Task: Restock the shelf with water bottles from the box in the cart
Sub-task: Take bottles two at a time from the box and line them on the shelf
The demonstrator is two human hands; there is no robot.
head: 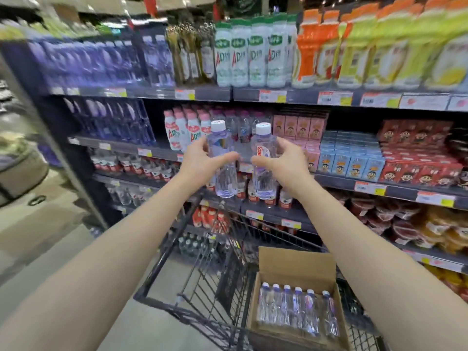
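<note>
A view from a person's head, looking down both bare arms at a shop shelf (119, 146) of drinks; the picture is a little blurred.

Near the centre, toward 12 o'clock, both hands are raised side by side. The left hand (202, 158) has thumb and fingers curled round the middle of one clear water bottle (225, 181); the right hand (283, 158) grips a second bottle (264, 179) in the same way. Both bottles are upright with white caps on, close together but apart; they are held in the air in front of the middle shelf level, not yet set down.

Behind them on that level stand small clear bottles (243, 133) with pinkish caps; whether they are the same kind is too blurred to tell.

At 6 o'clock is a black wire cart (192, 274); inside it, at 5 o'clock, sits an open cardboard box (296, 264). One row of six capped bottles (296, 309) shows along its near side; the rest of its inside is hidden by the angle.

Judgement: the restocking is under way, not finished; this pair is out of the box and has yet to be placed; at least six more bottles wait in the box, so several more trips seem likely.
</note>
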